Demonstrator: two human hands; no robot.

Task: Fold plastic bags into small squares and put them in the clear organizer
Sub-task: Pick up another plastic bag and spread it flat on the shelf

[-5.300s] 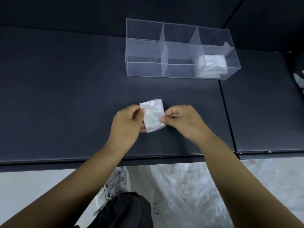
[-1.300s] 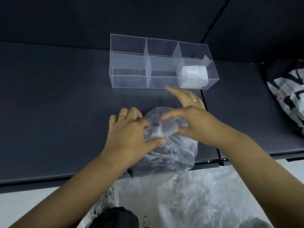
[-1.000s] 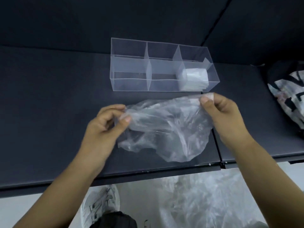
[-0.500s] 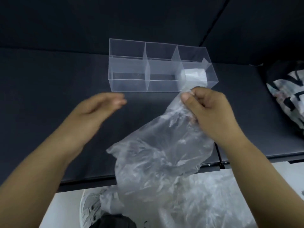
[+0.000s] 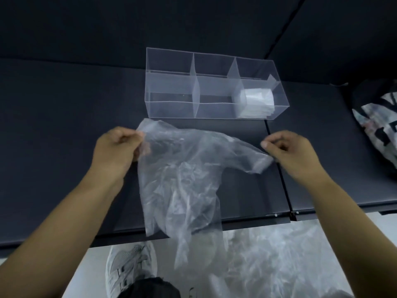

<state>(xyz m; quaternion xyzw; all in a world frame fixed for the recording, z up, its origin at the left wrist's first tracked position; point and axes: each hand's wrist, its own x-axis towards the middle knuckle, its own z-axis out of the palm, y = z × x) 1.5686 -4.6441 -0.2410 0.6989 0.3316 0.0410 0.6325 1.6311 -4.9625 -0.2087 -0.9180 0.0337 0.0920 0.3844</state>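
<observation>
A crumpled clear plastic bag [image 5: 182, 181] hangs spread between my two hands above the dark table [image 5: 53, 147]. My left hand [image 5: 117, 151] pinches its upper left corner. My right hand [image 5: 290, 153] pinches its upper right corner. The bag's lower part drapes past the table's front edge. Behind it stands the clear organizer [image 5: 171, 91] with three compartments. A stack of folded white bag squares [image 5: 256, 102] fills the right compartment; the other two hold nothing.
A pile of loose clear bags [image 5: 279, 261] lies on the floor below the table edge. A printed black and white bag [image 5: 380, 123] sits at the far right. A seam [image 5: 279, 179] splits the tabletop under my right hand. My grey shoe [image 5: 129, 267] shows below.
Half a second ago only my right hand held the bag and it dangled. My left hand has now taken the other corner, and the bag is pulled wide between both hands.
</observation>
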